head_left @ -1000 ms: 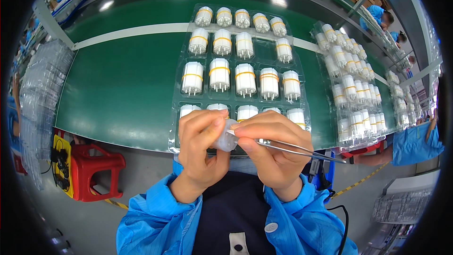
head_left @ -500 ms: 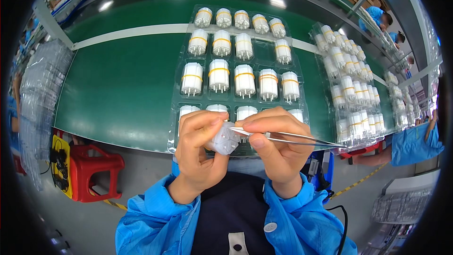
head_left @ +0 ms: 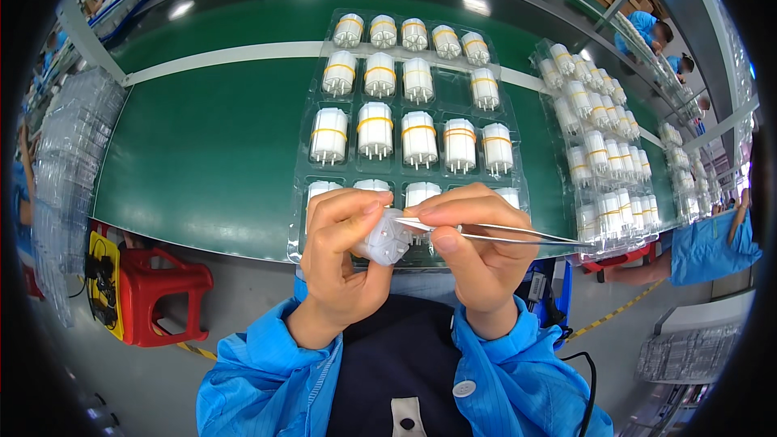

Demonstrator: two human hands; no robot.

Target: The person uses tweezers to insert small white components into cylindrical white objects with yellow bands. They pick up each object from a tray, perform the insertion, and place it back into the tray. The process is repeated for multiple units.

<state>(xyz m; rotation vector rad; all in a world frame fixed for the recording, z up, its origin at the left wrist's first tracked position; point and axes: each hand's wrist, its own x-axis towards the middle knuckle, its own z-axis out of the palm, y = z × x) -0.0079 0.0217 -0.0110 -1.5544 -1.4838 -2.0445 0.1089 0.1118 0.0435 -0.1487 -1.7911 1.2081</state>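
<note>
My left hand (head_left: 344, 259) is closed around a white cylindrical part (head_left: 384, 241), its round, grooved end face turned up toward me. Between the thumb and fingers of my right hand (head_left: 484, 255) is a pair of metal tweezers (head_left: 522, 236), with the tips at the upper right edge of that face. Whether the tips grip anything is too small to tell. Just beyond my hands lies a clear plastic tray (head_left: 303, 174) with rows of white pronged cylinders (head_left: 375, 129), most banded in yellow or orange. My hands cover part of its nearest row.
Under the tray is a green work surface (head_left: 202, 154) crossed by a pale strip. More filled trays (head_left: 603, 154) stand to the right. Stacked clear trays (head_left: 77, 154) rise at the left. A red stool (head_left: 166, 295) is at lower left; co-workers (head_left: 716, 247) in blue sit around.
The tweezers' rear end has shifted slightly left and up, and my right fingers have moved a little on them. The left hand and its white cylindrical part stay nearly still.
</note>
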